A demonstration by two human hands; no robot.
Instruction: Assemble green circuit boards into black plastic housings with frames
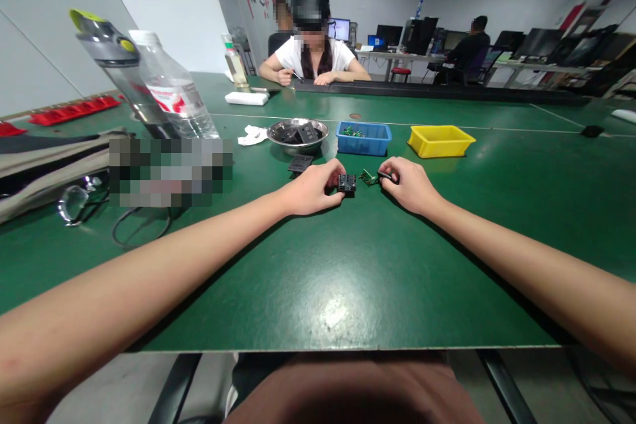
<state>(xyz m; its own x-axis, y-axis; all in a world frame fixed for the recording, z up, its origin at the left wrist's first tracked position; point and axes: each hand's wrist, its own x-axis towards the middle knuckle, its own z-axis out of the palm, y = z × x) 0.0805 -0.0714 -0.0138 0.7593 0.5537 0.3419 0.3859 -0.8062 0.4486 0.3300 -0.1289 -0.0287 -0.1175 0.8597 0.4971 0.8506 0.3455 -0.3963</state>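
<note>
My left hand [318, 185] is closed on a small black plastic housing [346, 183] with a slotted face, its thumb and fingers at the left side of the block. Just right of the housing lie small green pieces [368, 177], like bits of circuit board; their exact shape is too small to tell. My right hand [405, 184] pinches a slim black object [387, 177] next to these green pieces. What kind of object it is, I cannot make out. Another flat black plastic part [300, 164] rests on the table behind my left hand.
On the green table [318, 278] stand a metal bowl [278, 139] of black parts, a blue bin [365, 144] with green pieces and a yellow bin [441, 144]. Bottles [173, 93], a cable [142, 238] and a bag [50, 165] are at left. A person [318, 53] sits opposite.
</note>
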